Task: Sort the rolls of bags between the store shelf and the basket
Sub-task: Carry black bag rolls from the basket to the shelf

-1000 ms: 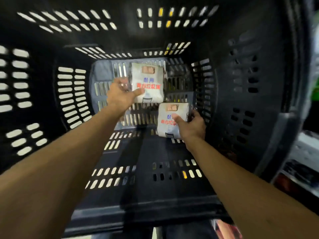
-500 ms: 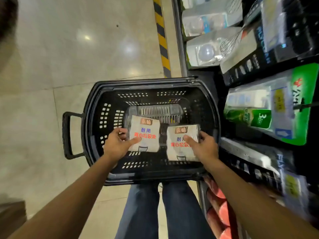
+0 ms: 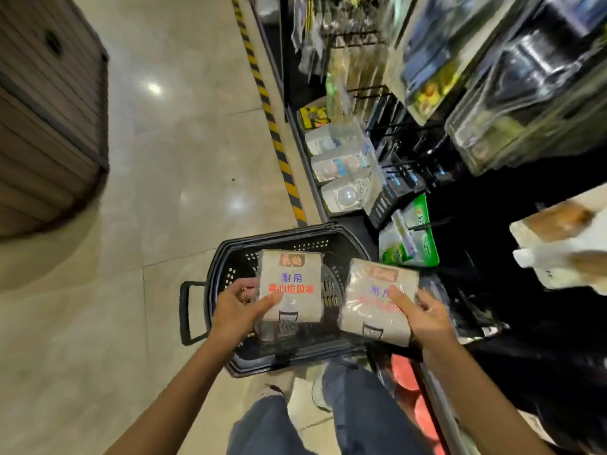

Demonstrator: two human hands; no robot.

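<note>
I hold two wrapped rolls of bags above the black plastic basket (image 3: 226,257), which stands on the floor in front of my legs. My left hand (image 3: 238,310) grips the left pack of bags (image 3: 292,284) by its lower left edge, thumb on its face. My right hand (image 3: 423,318) grips the right pack of bags (image 3: 374,300) at its right side, thumb across the print. Both packs are beige with blue and red lettering. More beige packs (image 3: 558,244) lie on the store shelf at the right, blurred.
The store shelf (image 3: 410,133) runs along the right with hanging packaged goods and a green pack (image 3: 414,241). A yellow-black striped line (image 3: 272,126) marks the floor by the shelf foot. A brown slatted unit (image 3: 49,110) stands at the far left. Pale floor tiles lie between.
Both hands have lifted the two packs out of the basket and up above its rim. The right pack has moved toward the shelf. My view has risen and pulled back.
</note>
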